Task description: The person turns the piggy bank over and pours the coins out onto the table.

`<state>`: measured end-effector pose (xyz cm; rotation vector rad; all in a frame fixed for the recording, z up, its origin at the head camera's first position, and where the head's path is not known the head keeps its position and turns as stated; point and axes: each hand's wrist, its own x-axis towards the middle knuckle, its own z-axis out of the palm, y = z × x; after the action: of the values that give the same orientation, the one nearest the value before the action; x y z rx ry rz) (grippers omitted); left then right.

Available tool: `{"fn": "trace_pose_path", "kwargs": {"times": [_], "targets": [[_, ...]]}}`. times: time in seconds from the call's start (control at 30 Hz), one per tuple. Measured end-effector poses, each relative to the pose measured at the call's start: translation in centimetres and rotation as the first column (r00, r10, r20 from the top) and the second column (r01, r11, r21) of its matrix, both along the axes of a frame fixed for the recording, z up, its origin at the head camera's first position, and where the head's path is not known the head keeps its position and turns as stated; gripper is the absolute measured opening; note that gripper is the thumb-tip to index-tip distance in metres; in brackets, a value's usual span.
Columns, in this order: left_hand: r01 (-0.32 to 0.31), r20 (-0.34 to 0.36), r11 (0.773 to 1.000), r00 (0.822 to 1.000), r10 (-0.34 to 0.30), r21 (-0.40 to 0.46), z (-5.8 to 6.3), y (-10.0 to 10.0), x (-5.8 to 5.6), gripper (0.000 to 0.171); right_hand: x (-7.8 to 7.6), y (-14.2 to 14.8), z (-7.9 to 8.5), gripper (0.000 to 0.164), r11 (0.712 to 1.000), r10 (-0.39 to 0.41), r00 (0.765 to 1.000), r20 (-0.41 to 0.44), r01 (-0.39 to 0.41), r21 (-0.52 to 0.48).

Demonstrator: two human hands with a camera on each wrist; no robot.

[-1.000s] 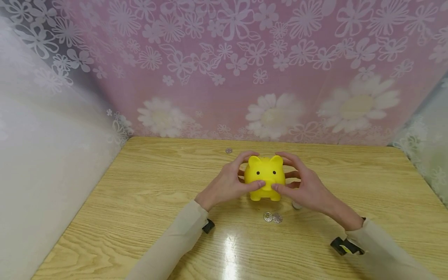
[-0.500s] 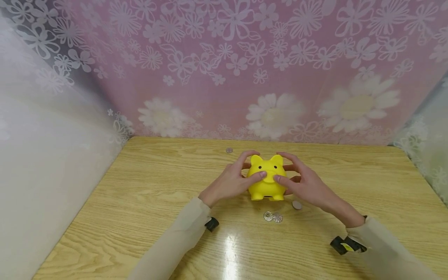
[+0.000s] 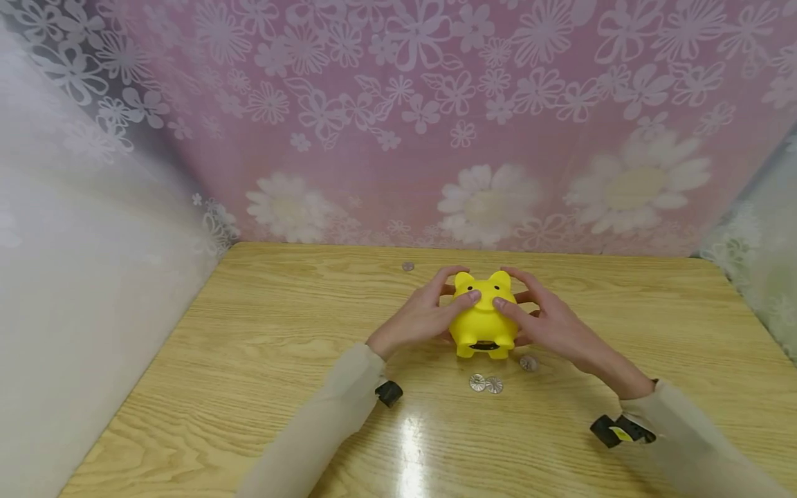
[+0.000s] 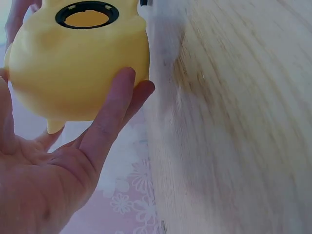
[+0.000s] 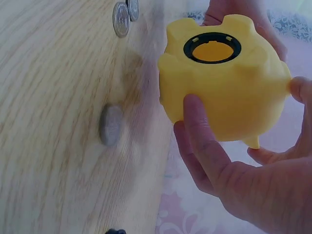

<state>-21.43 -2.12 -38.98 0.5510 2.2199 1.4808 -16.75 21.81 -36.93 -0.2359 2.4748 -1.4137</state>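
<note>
A yellow piggy bank (image 3: 482,325) is held between both hands, its snout tilted up and its underside turned toward the person. My left hand (image 3: 426,311) grips its left side, thumb on the face and fingers around the body. My right hand (image 3: 556,326) grips the opposite side in the same way. In the right wrist view, the belly of the piggy bank (image 5: 229,97) has a round hole edged by a black ring (image 5: 212,48). The left wrist view shows that black ring (image 4: 87,14) too, with no cover in it.
Two silver coins (image 3: 486,384) lie side by side on the wooden table (image 3: 280,346) in front of the piggy bank. Another coin (image 3: 528,363) lies below the right hand, and one more coin (image 3: 407,266) is near the back edge. A pink flowered curtain (image 3: 373,152) hangs behind.
Both hands have tipped the piggy bank back and shifted it slightly right, bringing the hole underneath into view. The coin by the right hand looked plain and pale; now its pattern shows.
</note>
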Motion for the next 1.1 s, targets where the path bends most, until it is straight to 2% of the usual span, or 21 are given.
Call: {"fn": "trace_pose_path", "kwargs": {"times": [0.27, 0.4, 0.6, 0.73, 0.9, 1.0, 1.1], "targets": [[0.047, -0.104, 0.998, 0.993, -0.052, -0.047, -0.4, 1.8, -1.0, 0.067, -0.3, 1.6, -0.4, 0.083, 0.998, -0.029, 0.995, -0.094, 0.034, 0.052], [0.08, -0.113, 0.996, 0.99, -0.083, -0.025, -0.6, 3.1, -1.6, 0.066, -0.4, 3.0, -0.5, 0.083, 0.998, -0.042, 0.992, -0.121, 0.048, 0.05], [0.122, -0.097, 0.991, 0.988, -0.116, 0.057, -0.7, 5.1, -2.1, 0.067, -0.5, 5.1, -0.5, 0.083, 0.996, -0.057, 0.988, -0.142, 0.067, 0.063], [0.153, -0.132, 0.986, 0.981, -0.144, 0.063, -0.7, 6.0, -2.2, 0.072, -0.3, 6.2, -0.6, 0.084, 0.992, -0.063, 0.98, -0.191, 0.083, 0.097], [0.121, -0.141, 0.991, 0.984, -0.111, 0.065, -0.6, 5.1, -2.2, 0.074, -0.1, 6.7, -0.7, 0.085, 0.989, -0.057, 0.962, -0.269, 0.091, 0.117], [0.078, -0.133, 0.994, 0.989, -0.068, 0.072, -0.6, 3.6, -2.1, 0.07, 0.2, 6.8, -0.8, 0.086, 0.986, -0.053, 0.947, -0.317, 0.099, 0.132], [0.049, -0.16, 0.997, 0.986, -0.039, 0.06, -0.7, 1.8, -1.8, 0.069, 0.5, 6.9, -1.0, 0.086, 0.984, -0.043, 0.927, -0.373, 0.105, 0.147]]}}
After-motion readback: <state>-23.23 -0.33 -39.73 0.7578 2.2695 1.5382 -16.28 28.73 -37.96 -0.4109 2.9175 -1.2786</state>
